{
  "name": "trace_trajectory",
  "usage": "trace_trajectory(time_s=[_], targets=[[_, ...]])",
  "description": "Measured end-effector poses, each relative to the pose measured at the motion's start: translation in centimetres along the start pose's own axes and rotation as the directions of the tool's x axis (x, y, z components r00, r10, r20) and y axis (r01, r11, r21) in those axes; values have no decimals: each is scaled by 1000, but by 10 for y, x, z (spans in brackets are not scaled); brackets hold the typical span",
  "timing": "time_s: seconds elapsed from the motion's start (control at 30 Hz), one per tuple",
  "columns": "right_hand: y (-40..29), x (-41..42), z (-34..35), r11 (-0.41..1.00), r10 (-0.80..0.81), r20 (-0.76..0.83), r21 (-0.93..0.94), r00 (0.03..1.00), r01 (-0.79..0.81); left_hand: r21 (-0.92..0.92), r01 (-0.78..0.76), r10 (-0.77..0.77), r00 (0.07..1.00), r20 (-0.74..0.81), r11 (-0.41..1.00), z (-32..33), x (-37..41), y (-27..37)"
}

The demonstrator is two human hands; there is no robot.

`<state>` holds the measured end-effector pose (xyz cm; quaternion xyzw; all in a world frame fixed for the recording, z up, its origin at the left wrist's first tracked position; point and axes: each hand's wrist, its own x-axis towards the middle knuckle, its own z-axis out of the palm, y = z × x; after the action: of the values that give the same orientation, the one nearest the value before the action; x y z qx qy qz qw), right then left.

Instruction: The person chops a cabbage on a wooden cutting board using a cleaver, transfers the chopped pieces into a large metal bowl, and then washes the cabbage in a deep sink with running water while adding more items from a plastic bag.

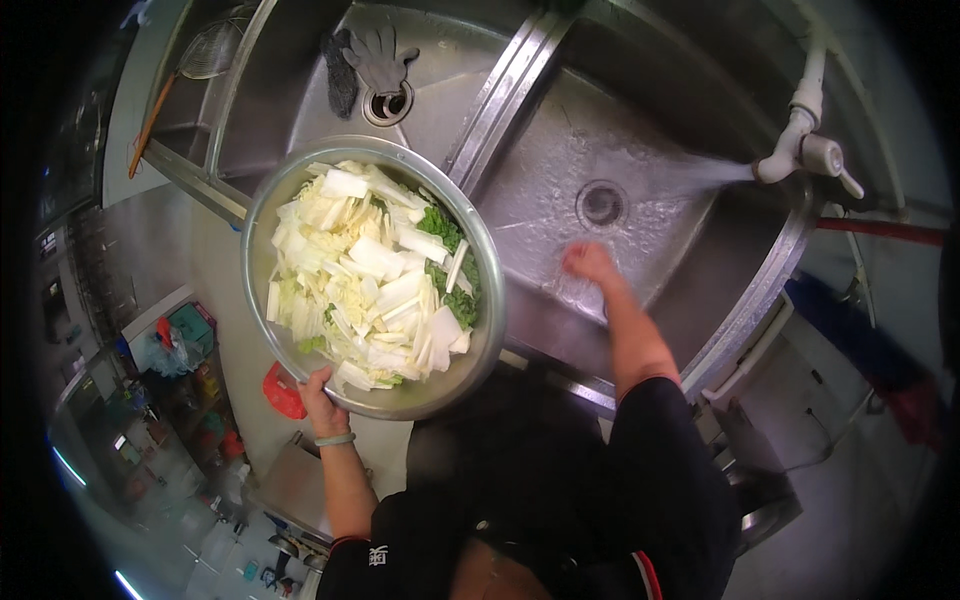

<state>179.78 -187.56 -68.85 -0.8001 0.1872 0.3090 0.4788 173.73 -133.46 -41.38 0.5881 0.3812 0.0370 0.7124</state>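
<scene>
My left hand (324,405) grips the rim of a large metal bowl (491,330), thumb over the edge. Cut Chinese cabbage (360,270), pale stems and yellowish leaves, fills it, and dark green leaves (459,281) lie along its right side. The bowl is tilted and hangs partly over the front of the left sink basin (450,97). Over the right sink basin (540,172) is my right hand (589,262), blurred, fingers curled, with no object visible in it. Water runs from the white tap (780,161) into that basin around the drain (602,204).
A grey glove (381,60) and a dark scouring pad or cloth (341,79) lie by the left basin's drain. A wire strainer (214,49) with a wooden handle rests at the far left. Metal rims (517,67) divide the basins. A red plastic bag (283,394) is below the bowl.
</scene>
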Motion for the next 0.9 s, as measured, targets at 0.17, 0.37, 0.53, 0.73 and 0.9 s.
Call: trace_trajectory(time_s=[0.17,0.37,0.53,0.73,0.9], targets=[[-57,-7,-87,929,-371,-415,-165,831,332,-18,5,-5,1000,-17,1000,14,-7,1],[-65,-83,-53,955,291,231,-15,928,-296,5,-34,34,999,-27,999,18,-14,5],[0,-44,-17,969,-180,-239,-211,954,130,14,-5,6,999,-46,1000,19,-14,9],[2,-96,-60,933,-80,-701,-303,709,-194,-26,-77,75,995,-65,997,21,-16,4],[35,-146,-8,908,349,-382,-87,856,-409,-34,35,-35,999,-24,999,9,-9,-3]])
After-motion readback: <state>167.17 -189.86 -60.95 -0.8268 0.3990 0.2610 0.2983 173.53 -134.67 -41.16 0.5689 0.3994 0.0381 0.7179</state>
